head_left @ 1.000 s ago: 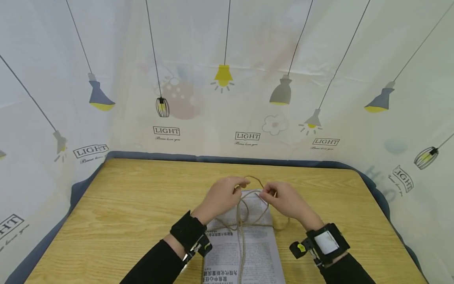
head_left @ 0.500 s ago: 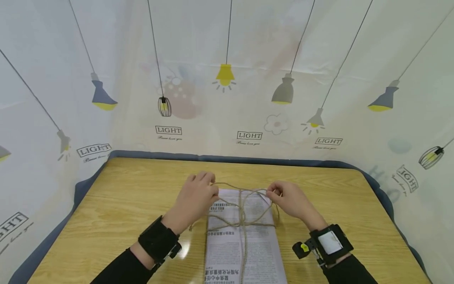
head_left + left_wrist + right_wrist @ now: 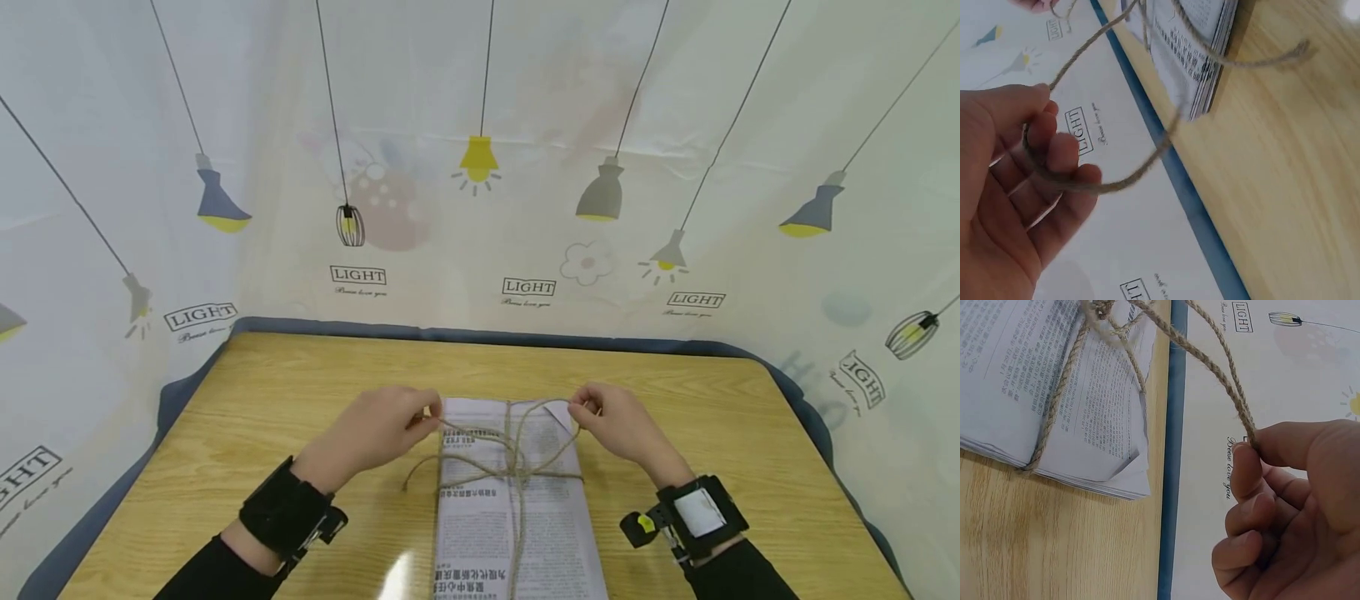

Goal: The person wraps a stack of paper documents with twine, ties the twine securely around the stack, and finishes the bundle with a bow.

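Note:
A stack of newspapers [image 3: 480,533] lies on the table, crossed lengthwise and sideways by brown twine [image 3: 519,517] that meets in a knot near its far part. Left of the stack's far end, my left hand [image 3: 378,429] pinches one strand of twine [image 3: 1088,47] between thumb and forefinger, its tail curving loosely past the other fingers. On the other side, my right hand [image 3: 617,421] pinches a doubled loop of twine [image 3: 1210,365] between thumb and fingertip. Both strands run from the knot out to the hands. Another loose twine end [image 3: 1272,61] sticks out past the stack's left edge.
The wooden table [image 3: 300,400] spreads out on both sides of the stack. A dark blue border [image 3: 480,336] runs along its far edge, below a pale curtain [image 3: 420,100] printed with lamps. One corner of the top sheet [image 3: 1129,469] is folded up.
My left hand has moved left and toward me, drawing its strand out from the knot, and the loops there look tighter. The right hand has shifted only slightly right, still pinching its loop.

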Action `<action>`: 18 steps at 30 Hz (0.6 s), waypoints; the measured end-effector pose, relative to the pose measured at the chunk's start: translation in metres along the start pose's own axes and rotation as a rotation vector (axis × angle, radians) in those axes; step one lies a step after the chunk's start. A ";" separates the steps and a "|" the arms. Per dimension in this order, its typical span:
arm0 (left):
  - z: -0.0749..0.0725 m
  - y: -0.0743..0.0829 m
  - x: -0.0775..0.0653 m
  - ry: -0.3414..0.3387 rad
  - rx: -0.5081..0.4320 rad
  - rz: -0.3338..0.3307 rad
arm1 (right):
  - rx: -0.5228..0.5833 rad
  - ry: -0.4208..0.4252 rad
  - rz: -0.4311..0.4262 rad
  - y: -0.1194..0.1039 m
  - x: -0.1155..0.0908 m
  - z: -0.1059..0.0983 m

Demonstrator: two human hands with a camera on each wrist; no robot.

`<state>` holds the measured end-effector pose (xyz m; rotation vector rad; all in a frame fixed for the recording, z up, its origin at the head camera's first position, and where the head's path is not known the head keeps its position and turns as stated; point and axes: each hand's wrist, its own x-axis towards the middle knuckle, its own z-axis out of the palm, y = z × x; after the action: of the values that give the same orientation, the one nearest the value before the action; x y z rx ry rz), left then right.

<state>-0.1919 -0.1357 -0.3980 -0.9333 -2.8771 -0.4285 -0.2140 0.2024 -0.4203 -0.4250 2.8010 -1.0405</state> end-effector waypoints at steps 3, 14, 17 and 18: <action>-0.007 0.000 -0.002 0.005 0.057 -0.052 | 0.010 0.003 0.014 -0.001 0.000 0.000; -0.007 0.021 -0.007 -0.170 -0.233 -0.134 | 0.036 0.002 0.043 -0.003 0.003 0.000; 0.001 0.033 -0.005 -0.219 -0.369 -0.085 | 0.036 -0.003 0.054 -0.006 0.004 0.000; 0.004 0.038 -0.004 -0.235 -0.406 -0.075 | 0.036 -0.004 0.057 -0.007 0.004 0.000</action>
<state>-0.1662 -0.1078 -0.3932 -0.9867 -3.1070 -1.0030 -0.2165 0.1957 -0.4160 -0.3401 2.7685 -1.0754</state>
